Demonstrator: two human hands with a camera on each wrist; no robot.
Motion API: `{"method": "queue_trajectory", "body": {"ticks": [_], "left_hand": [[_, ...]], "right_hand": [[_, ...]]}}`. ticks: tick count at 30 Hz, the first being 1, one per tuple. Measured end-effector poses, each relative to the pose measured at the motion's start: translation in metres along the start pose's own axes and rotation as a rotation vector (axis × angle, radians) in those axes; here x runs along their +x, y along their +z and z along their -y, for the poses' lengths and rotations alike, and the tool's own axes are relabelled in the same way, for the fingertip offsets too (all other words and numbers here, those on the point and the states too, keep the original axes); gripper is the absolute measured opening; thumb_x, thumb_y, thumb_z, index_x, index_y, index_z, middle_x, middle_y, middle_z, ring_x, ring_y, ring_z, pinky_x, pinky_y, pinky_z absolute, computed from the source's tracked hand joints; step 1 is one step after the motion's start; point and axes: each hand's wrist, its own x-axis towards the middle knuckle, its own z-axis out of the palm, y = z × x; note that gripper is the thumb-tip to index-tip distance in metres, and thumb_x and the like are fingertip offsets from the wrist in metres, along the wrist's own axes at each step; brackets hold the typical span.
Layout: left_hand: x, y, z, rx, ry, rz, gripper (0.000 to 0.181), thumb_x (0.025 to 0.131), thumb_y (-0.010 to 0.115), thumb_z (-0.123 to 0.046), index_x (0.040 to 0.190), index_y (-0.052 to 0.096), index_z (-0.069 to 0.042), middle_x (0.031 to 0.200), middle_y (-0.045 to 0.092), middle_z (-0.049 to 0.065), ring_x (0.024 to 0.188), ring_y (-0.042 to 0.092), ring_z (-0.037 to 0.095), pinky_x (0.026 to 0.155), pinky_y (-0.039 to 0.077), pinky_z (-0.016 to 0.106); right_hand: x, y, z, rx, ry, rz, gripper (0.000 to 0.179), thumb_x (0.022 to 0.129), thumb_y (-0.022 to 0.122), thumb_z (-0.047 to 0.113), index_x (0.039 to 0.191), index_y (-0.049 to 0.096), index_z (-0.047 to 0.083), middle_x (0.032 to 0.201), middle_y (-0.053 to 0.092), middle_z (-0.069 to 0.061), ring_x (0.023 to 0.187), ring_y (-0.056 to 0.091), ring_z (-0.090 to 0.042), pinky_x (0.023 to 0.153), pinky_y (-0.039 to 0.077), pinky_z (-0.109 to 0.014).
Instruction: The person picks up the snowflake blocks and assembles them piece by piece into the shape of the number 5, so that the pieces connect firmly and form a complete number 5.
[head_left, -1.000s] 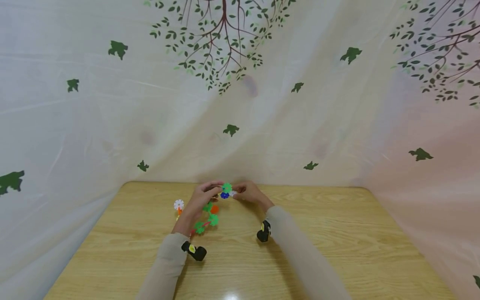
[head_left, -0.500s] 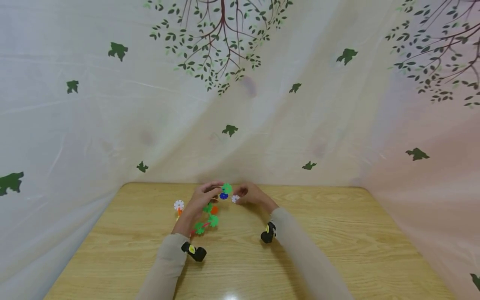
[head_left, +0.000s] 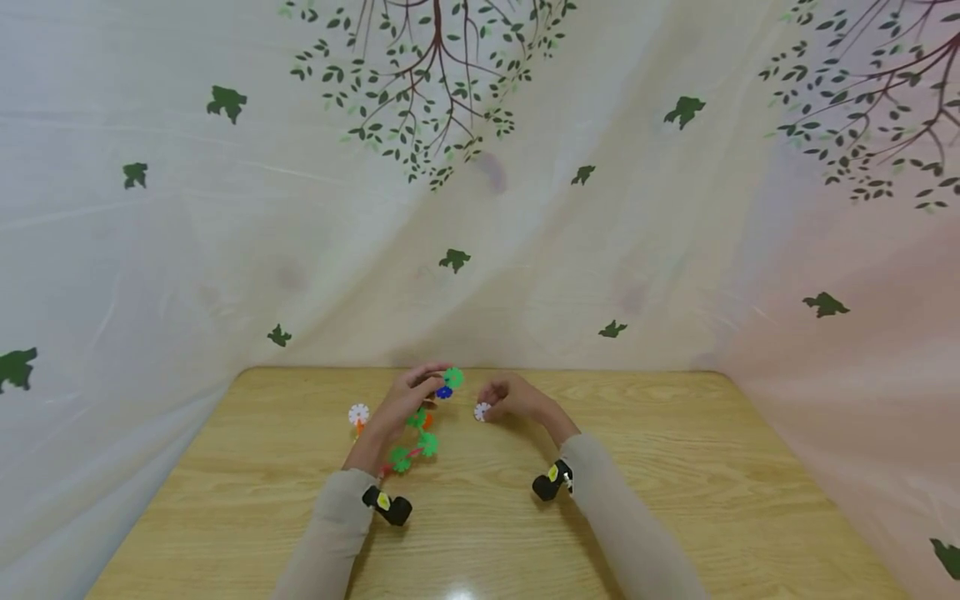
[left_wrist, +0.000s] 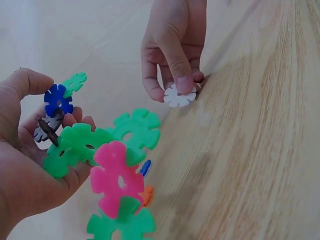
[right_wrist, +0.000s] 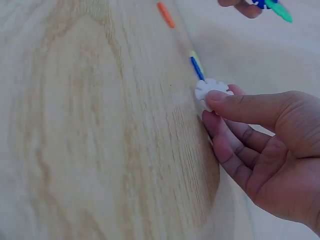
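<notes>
In the head view my left hand (head_left: 405,404) holds a chain of interlocking snowflake discs near the table's far edge. By its thumb are a blue disc (left_wrist: 58,100) and a green disc (left_wrist: 75,83), with a grey and a dark brown one below. More green discs and a pink disc (left_wrist: 118,177) hang in front of the palm in the left wrist view. My right hand (head_left: 521,400) pinches a single white snowflake disc (right_wrist: 212,90) between thumb and fingers, low over the tabletop and apart from the chain.
Left of the left wrist, a white disc (head_left: 358,414) joins an orange piece. An orange piece (right_wrist: 166,15) and a blue piece (right_wrist: 196,68) stand on edge near the right hand's disc in the right wrist view. A printed curtain (head_left: 525,292) rises behind the wooden table (head_left: 675,483).
The white disc has come away from beside the blue disc. My right hand has moved it right and toward me. The left hand has stayed nearly in place with the chain.
</notes>
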Motion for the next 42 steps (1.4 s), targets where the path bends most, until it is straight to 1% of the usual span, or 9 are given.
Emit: {"method": "queue_trajectory", "body": {"ticks": [3,7,11,17,26,31,34,38,42], "left_hand": [[0.0,0.002,0.0,-0.004,0.003,0.003,0.041,0.107,0.053,-0.021,0.145,0.055,-0.008,0.124,0.061,0.009,0.104,0.06,0.023,0.089,0.055,0.039],[0.001,0.005,-0.001,-0.017,-0.004,0.002,0.039,0.107,0.052,-0.02,0.144,0.055,-0.01,0.117,0.06,0.008,0.098,0.058,0.02,0.09,0.055,0.041],[0.002,0.01,-0.003,-0.039,-0.007,0.007,0.041,0.106,0.051,-0.018,0.145,0.053,-0.008,0.11,0.059,0.003,0.091,0.056,0.015,0.086,0.054,0.037],[0.002,0.015,-0.004,-0.091,-0.02,0.015,0.041,0.105,0.049,-0.016,0.144,0.051,-0.005,0.094,0.055,-0.003,0.085,0.054,0.011,0.08,0.056,0.031],[0.004,0.017,-0.003,-0.103,-0.017,0.032,0.039,0.107,0.046,-0.015,0.145,0.048,-0.005,0.089,0.05,-0.002,0.077,0.05,0.012,0.078,0.056,0.03],[0.004,0.018,-0.003,-0.115,-0.007,0.044,0.041,0.108,0.044,-0.015,0.147,0.045,-0.003,0.089,0.048,0.002,0.077,0.048,0.012,0.078,0.057,0.03],[0.004,0.018,-0.002,-0.121,-0.002,0.049,0.04,0.108,0.045,-0.016,0.146,0.046,-0.005,0.091,0.047,0.004,0.078,0.046,0.012,0.079,0.057,0.03],[0.004,0.018,-0.002,-0.127,-0.001,0.055,0.039,0.108,0.045,-0.018,0.145,0.048,-0.008,0.093,0.046,0.005,0.079,0.046,0.013,0.082,0.057,0.031],[0.003,0.018,-0.003,-0.141,-0.003,0.061,0.038,0.107,0.045,-0.017,0.145,0.048,-0.009,0.093,0.046,0.005,0.079,0.046,0.012,0.081,0.056,0.031]], "right_hand": [[-0.004,0.0,-0.003,0.036,0.024,-0.016,0.026,0.085,0.077,-0.004,0.109,0.068,-0.008,0.091,0.072,-0.002,0.083,0.064,-0.007,0.076,0.054,-0.021],[-0.011,0.001,-0.003,0.083,0.054,-0.068,0.028,0.088,0.077,0.002,0.114,0.07,-0.005,0.092,0.072,0.0,0.083,0.066,-0.009,0.074,0.056,-0.024],[-0.016,0.003,0.002,0.151,0.03,-0.129,0.027,0.091,0.074,0.004,0.115,0.068,-0.006,0.092,0.072,-0.001,0.083,0.067,-0.011,0.076,0.059,-0.031],[-0.018,0.004,0.011,0.26,-0.021,-0.194,0.023,0.091,0.074,0.004,0.11,0.068,-0.007,0.089,0.073,0.0,0.082,0.071,-0.013,0.085,0.06,-0.049],[-0.016,0.006,0.026,0.361,-0.141,-0.288,0.016,0.089,0.074,-0.001,0.099,0.064,-0.009,0.085,0.074,0.004,0.081,0.073,-0.013,0.079,0.062,-0.04],[-0.018,0.008,0.032,0.362,-0.17,-0.355,0.019,0.088,0.076,-0.001,0.098,0.063,-0.011,0.083,0.072,0.004,0.082,0.074,-0.019,0.078,0.062,-0.038],[-0.018,0.009,0.034,0.338,-0.174,-0.375,0.021,0.089,0.077,0.001,0.099,0.063,-0.011,0.083,0.071,0.003,0.079,0.073,-0.016,0.078,0.062,-0.038],[-0.018,0.011,0.035,0.304,-0.186,-0.379,0.023,0.089,0.077,0.003,0.098,0.063,-0.012,0.084,0.071,0.0,0.076,0.071,-0.01,0.081,0.062,-0.045],[-0.019,0.013,0.037,0.293,-0.191,-0.385,0.024,0.088,0.078,0.005,0.097,0.064,-0.011,0.085,0.071,-0.003,0.076,0.071,-0.012,0.081,0.062,-0.045]]}}
